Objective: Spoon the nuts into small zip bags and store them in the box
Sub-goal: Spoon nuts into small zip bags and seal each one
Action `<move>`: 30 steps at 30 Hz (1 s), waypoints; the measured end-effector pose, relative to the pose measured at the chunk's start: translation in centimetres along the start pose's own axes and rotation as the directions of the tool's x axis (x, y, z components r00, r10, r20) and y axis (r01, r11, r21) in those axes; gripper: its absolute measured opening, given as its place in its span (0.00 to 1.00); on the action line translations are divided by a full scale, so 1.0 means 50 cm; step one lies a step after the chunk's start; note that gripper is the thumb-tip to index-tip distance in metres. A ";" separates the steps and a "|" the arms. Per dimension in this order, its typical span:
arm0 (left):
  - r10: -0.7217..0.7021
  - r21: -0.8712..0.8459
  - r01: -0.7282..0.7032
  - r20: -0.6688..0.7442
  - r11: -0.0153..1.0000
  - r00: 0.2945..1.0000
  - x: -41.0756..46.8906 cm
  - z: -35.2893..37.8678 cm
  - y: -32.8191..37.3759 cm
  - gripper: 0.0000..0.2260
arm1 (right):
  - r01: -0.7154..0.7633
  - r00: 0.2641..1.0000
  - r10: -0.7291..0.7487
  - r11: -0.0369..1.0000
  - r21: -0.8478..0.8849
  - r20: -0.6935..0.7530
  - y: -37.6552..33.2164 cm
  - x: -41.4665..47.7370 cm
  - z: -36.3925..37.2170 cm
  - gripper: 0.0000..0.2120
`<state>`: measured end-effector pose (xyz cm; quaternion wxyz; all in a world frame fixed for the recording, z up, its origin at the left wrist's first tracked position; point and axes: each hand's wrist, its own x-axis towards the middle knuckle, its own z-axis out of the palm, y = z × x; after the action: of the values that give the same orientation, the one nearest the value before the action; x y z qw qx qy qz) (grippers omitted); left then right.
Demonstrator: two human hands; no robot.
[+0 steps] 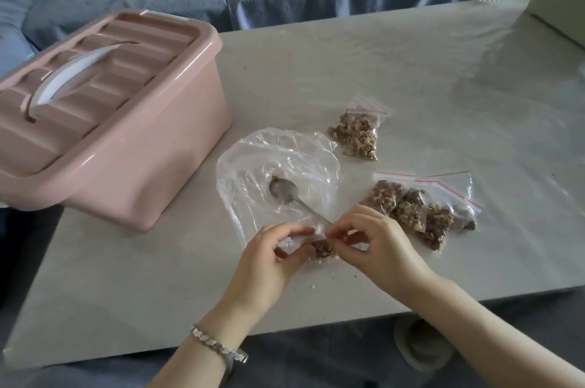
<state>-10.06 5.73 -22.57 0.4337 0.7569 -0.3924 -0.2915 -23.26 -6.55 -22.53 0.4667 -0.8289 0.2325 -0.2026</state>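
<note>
The worktop (411, 64) carries everything. The pink box (152, 147) stands at its far left with the lid (95, 71) on. You will probably have to take the lid off before anything can go inside.

A large clear bag (253, 159) lies flat at centre, almost empty of nuts. Right of it sits a cluster of filled zip bags (418, 210), with one more filled bag (356, 134) farther back.

Your left hand (269, 261) and right hand (380, 248) meet at the near edge. Each pinches the top strip of a small zip bag (321, 250) part-filled with nuts, which sits between them. Its zip strip runs side to side, from one hand to the other, so sealing likely means pressing along that line.

The spoon (280, 190) rests on the clear bag, bowl away from you, handle towards your hands.

The box lies left of and beyond the hands. Your left hand is the nearer one.
</note>
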 end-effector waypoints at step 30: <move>-0.133 -0.249 0.103 -0.107 0.963 0.985 -0.001 0.037 0.005 0.12 | -0.248 0.965 0.256 0.961 0.127 -0.058 -0.003 -0.020 0.013 0.12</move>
<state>-11.60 4.90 -23.18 0.5281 0.7368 -0.2805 -0.3156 -23.69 -5.45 -22.82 0.5281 -0.7554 0.3408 -0.1853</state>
